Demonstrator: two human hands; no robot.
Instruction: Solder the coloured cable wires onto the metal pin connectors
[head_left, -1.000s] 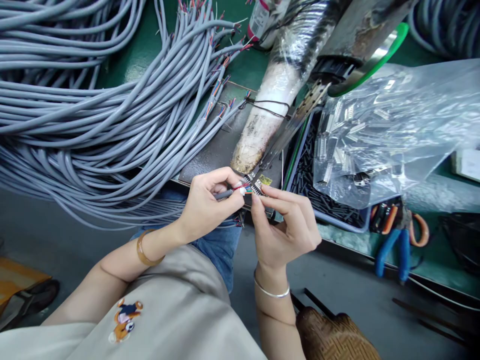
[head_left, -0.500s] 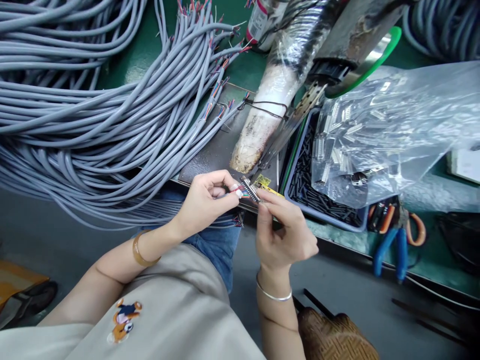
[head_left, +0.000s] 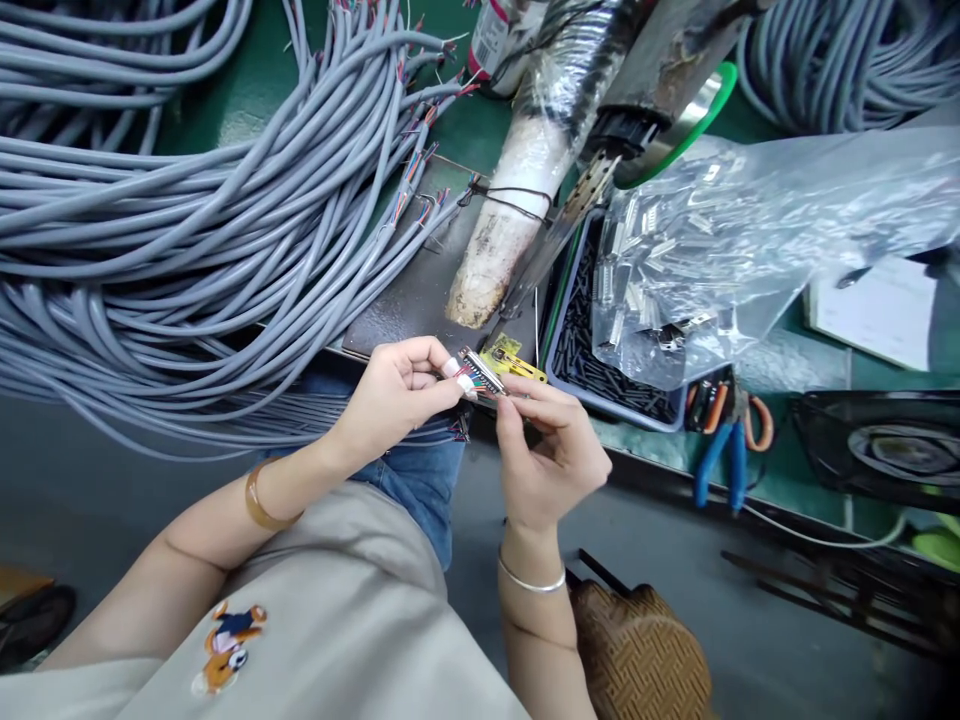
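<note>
In the head view, the left hand [head_left: 405, 395] has its fingers closed on thin coloured wires [head_left: 468, 378], at about 9 o'clock from the metal connector [head_left: 484, 370]. The right hand [head_left: 553, 450] pinches the connector's lower end between its fingers, over the near edge of the green tabletop [head_left: 476, 135]. Grey cables [head_left: 225, 215] spread toward 10 o'clock; a bin [head_left: 646, 420] of black pieces, partly under a clear bag [head_left: 697, 260], sits toward 2 o'clock, and blue-handled pliers [head_left: 724, 455] between 3 and 4.
</note>
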